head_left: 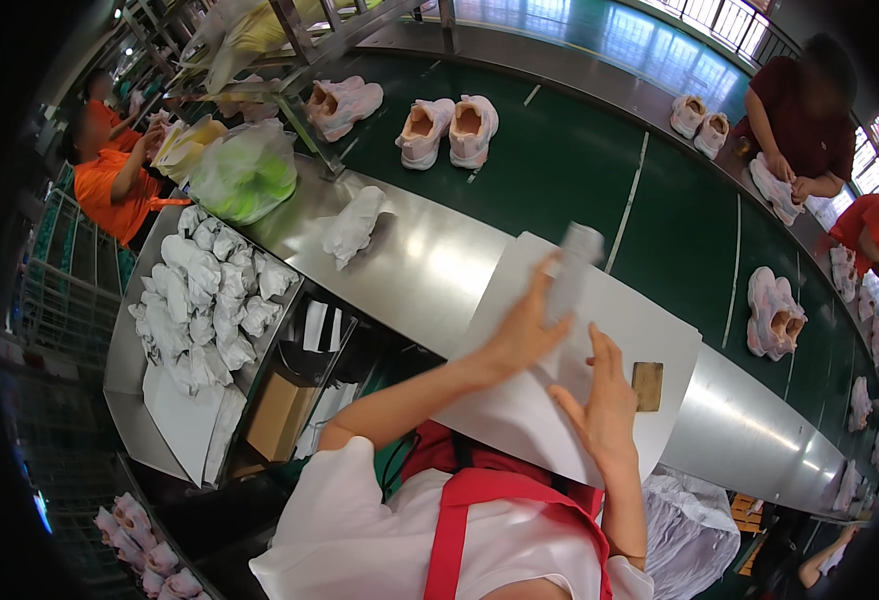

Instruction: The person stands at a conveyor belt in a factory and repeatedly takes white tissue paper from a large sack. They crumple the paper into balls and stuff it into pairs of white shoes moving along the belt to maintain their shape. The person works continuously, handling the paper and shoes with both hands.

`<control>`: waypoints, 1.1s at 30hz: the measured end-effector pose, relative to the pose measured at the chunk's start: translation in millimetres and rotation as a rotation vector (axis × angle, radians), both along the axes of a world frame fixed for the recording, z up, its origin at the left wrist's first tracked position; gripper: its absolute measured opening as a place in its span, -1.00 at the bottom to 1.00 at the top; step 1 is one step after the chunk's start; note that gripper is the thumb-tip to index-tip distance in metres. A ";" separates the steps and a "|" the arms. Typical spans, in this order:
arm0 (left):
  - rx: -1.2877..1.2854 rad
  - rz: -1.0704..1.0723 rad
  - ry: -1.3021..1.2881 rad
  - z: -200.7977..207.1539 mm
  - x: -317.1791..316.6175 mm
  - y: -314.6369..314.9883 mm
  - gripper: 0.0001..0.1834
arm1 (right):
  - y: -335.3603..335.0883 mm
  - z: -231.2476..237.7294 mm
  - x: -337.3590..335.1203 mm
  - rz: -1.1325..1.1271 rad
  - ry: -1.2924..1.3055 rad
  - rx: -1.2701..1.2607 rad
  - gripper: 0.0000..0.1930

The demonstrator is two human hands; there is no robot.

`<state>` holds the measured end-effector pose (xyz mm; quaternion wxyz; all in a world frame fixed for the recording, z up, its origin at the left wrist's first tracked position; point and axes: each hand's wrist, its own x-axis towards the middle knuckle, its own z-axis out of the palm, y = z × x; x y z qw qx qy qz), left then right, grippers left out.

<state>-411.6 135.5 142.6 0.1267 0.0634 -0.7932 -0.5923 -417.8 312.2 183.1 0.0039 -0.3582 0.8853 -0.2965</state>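
A stack of large white paper sheets (649, 335) lies before me across the steel ledge, partly over the green conveyor belt. My left hand (521, 330) is at its left part, fingers and thumb around the lower end of a white paper roll (576, 255). The roll is smeared by motion and slants up toward the belt. My right hand (602, 408) is open over the sheets, fingers apart, holding nothing. Just right of it, a small brown block (647, 387) rests on the sheets. Left along the ledge lies a crumpled white paper wad (355, 228).
Several paper wads (194, 300) fill a metal bin at left. A clear bag with green contents (249, 175) stands behind it. Pale sneakers (449, 130) stand on the belt (559, 120), another pair (774, 312) at right. People in orange and dark red work around the line.
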 end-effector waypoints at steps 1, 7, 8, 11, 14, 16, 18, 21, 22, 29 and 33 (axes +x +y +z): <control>-0.020 0.109 0.066 -11.2 0.8 -23.3 -0.15 | 7.9 -5.2 -5.0 -0.075 -0.063 -0.051 -0.32; -1.071 0.577 -0.071 -76.8 27.0 -166.8 -0.50 | 69.0 -54.5 -32.5 -0.378 0.304 0.244 -0.42; -1.065 0.595 -0.124 -79.0 28.1 -178.5 -0.48 | 68.8 -54.9 -31.1 -0.424 0.290 0.239 -0.42; -1.094 0.668 -0.234 -70.5 30.4 -201.7 -0.43 | 70.5 -53.8 -31.1 -0.544 0.244 0.258 -0.41; -1.187 0.747 -0.292 -70.2 35.0 -224.9 -0.39 | 80.2 -54.2 -34.7 -0.619 0.140 0.311 -0.42; -1.172 0.764 -0.402 -62.1 39.2 -228.9 -0.37 | 81.5 -50.4 -33.5 -0.637 0.022 0.332 -0.45; -1.265 0.793 -0.237 -50.2 35.5 -216.1 -0.37 | 71.2 -44.0 -27.4 -0.640 -0.008 0.187 -0.52; -1.007 0.561 0.117 -19.6 7.3 -157.2 -0.40 | 60.7 -41.7 -25.5 -0.555 -0.006 0.018 -0.64; -0.884 0.418 0.269 -4.5 -11.1 -122.1 -0.54 | 61.9 -41.6 -26.7 -0.527 0.007 -0.028 -0.67; -0.772 -0.783 0.369 -35.0 -60.2 56.7 -0.72 | 85.5 -39.8 -49.2 -0.475 -0.030 -0.051 -0.75; -0.673 -0.572 0.454 -51.7 -71.3 87.4 -0.66 | 108.3 -38.8 -57.8 -0.447 -0.106 -0.082 -0.83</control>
